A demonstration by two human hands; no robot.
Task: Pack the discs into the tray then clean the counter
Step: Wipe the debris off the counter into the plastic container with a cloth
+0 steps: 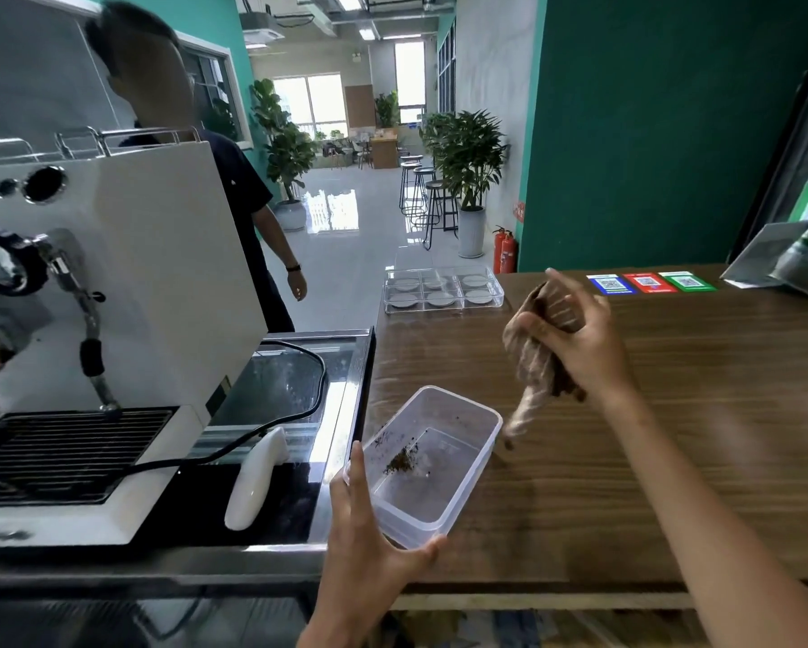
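Beyond, wooden counter, teal walls.

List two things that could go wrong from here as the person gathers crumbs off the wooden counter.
1. The brown cloth in the right hand hangs beside the clear plastic container, not over it; shaken grounds may land on the wooden counter.
2. The left hand holds the container at the counter's edge; it could tip, spilling the dark crumbs.

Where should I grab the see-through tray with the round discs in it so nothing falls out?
Probably hold the tray by its two short ends, one of your hands on each, coming in from the sides and keeping it level. It lies flat at the far edge of the counter, and the discs appear to sit loose in open compartments, so tilting could spill them.
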